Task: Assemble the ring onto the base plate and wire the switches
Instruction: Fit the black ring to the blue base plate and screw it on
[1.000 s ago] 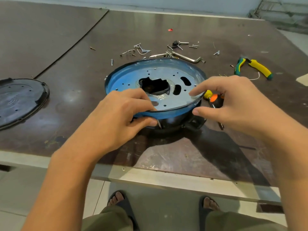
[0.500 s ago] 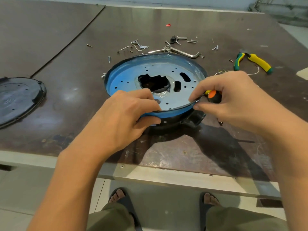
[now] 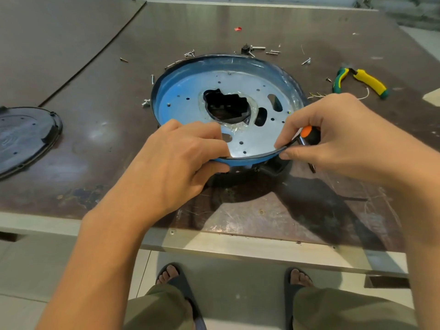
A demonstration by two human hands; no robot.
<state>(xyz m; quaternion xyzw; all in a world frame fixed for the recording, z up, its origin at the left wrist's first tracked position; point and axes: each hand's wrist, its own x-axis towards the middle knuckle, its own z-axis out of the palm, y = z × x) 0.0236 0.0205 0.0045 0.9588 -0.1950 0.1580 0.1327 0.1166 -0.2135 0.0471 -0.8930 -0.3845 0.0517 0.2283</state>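
Left hand and right hand pinch the near rim of a round blue-filmed metal plate, probably seating its thin black ring

blue ring, silver base plate, yellow-green pliers

A: Any writing on the plate?
B: None that can be read, neither print nor number.
A: A brand on the pliers?
B: The handles show no legible mark.
A: And the cover?
B: Nothing legible there either.
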